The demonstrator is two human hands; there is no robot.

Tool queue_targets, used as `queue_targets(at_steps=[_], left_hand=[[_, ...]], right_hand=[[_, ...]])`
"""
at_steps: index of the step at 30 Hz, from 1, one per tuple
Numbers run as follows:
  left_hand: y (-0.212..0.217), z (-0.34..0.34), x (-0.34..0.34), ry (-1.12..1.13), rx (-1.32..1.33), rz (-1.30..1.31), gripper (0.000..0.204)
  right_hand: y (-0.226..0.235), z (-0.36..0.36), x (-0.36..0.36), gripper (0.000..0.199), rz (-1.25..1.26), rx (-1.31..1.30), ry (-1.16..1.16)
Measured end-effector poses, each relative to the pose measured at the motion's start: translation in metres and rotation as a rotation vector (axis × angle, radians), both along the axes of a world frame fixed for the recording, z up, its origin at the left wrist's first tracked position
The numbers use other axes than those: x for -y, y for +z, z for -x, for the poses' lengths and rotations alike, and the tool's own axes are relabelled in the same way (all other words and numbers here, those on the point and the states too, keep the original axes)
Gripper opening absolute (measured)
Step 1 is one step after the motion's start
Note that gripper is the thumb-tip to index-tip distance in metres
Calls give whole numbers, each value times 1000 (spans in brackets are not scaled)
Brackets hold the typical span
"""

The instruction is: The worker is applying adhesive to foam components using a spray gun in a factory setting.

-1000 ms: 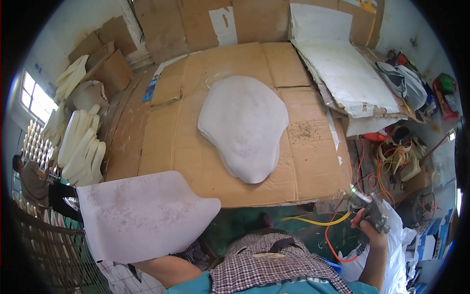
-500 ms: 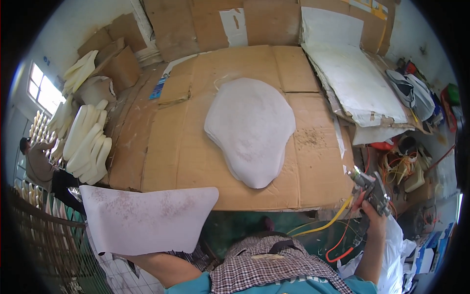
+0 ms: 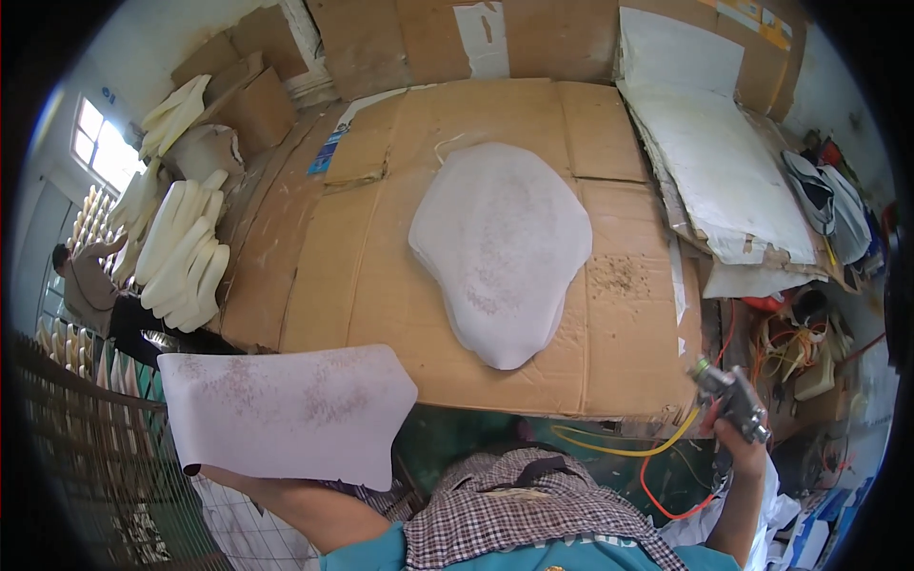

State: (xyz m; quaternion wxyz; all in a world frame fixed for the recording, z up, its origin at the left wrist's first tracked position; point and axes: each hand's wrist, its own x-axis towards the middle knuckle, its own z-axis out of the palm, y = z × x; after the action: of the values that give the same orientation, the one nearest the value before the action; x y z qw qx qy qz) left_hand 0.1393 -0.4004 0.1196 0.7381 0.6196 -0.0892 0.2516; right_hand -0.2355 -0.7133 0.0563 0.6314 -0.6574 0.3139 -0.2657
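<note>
A pale lilac-grey, shield-shaped piece [image 3: 505, 238] lies mid-way on the brown cardboard-covered tabletop [image 3: 381, 305]; off the tabletop's near left corner, a pale lilac, red-speckled flexible panel [image 3: 305, 409] covers the end of the left forearm [image 3: 314, 509]; the left hand is hidden, so I cannot tell its grip; just off the tabletop's near right corner, the right hand [image 3: 738, 443] is wrapped around a silver metal spray gun [image 3: 731, 392].
</note>
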Motion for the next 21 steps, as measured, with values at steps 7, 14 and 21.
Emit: queue_targets(at_steps=[7, 14, 21], left_hand=[[6, -10, -6, -94, 95, 71, 39], [21, -37, -21, -614, -64, 871, 26], [42, -17, -75, -680, 1, 977, 22]], right_hand=[[-50, -66, 66, 39, 150, 60, -119], [-204, -190, 102, 56, 703, -114, 118], [-167, -327, -161, 53, -1175, -215, 906]])
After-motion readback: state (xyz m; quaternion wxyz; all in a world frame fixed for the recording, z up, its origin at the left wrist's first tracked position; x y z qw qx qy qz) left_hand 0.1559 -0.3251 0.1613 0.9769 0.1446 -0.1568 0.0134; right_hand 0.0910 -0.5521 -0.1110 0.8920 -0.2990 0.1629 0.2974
